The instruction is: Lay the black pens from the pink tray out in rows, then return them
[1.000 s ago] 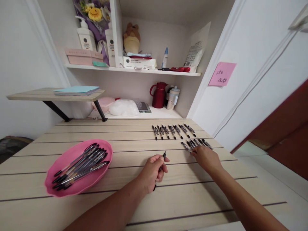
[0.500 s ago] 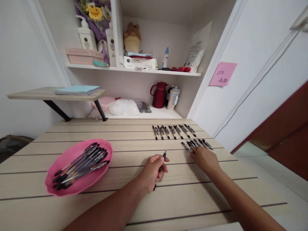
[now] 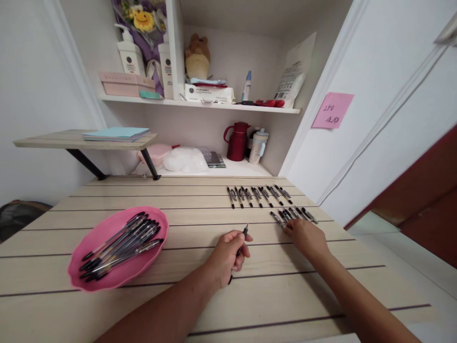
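Note:
My left hand (image 3: 230, 255) is closed around a black pen (image 3: 245, 232), whose bare metal tip points up and away from me. The pen's other end shows below the hand. Over at the right, my right hand (image 3: 305, 236) reaches down with fingers pinched at the near end of the leftmost pen (image 3: 276, 218) in a front row of pens (image 3: 294, 213). My fingers and palm hide the near ends of that row. Behind it lies another row of black-ended pens (image 3: 259, 196), set out side by side.
A pink scalloped tray (image 3: 76, 259) with several clear-barrelled pens stands at the left of the slatted wooden table (image 3: 200, 305). A small raised shelf (image 3: 46, 138) holds blue-covered papers. Behind are a red jug (image 3: 237, 141), a bottle (image 3: 257, 145) and a loaded shelf (image 3: 250, 105).
Both hands keep nearly the same place and grip. The whole view has shifted slightly, and no pen has clearly moved.

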### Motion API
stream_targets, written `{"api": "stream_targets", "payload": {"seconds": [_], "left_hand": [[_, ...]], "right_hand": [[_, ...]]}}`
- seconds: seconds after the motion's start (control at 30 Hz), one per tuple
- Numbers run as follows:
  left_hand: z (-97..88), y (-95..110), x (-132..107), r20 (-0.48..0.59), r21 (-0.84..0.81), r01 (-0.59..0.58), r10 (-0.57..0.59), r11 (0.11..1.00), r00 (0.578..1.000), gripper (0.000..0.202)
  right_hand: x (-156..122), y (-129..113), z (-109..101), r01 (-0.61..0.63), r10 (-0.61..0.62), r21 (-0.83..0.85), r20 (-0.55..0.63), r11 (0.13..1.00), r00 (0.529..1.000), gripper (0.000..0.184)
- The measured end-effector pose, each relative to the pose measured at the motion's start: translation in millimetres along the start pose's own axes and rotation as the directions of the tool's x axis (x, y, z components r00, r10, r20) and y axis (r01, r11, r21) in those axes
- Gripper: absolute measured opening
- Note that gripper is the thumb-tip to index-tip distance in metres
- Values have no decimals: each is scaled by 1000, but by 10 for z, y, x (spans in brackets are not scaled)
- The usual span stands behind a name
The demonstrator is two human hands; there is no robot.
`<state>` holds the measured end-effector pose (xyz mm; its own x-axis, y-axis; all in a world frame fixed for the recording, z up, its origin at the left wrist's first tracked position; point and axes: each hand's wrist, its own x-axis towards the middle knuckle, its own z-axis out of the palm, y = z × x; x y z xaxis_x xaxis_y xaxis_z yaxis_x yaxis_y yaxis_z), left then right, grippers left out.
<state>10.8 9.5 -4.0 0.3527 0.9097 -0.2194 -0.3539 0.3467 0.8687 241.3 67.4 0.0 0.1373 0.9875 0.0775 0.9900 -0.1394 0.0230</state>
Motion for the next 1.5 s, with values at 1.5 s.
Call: {"api": "stream_targets", "payload": {"seconds": [1.5], "left_hand": [[45,17,32,-113,-547,-147,101,824,988,16]], "right_hand": [[-1000,-985,-70,278,-314,780,-110,561,943,26]]}}
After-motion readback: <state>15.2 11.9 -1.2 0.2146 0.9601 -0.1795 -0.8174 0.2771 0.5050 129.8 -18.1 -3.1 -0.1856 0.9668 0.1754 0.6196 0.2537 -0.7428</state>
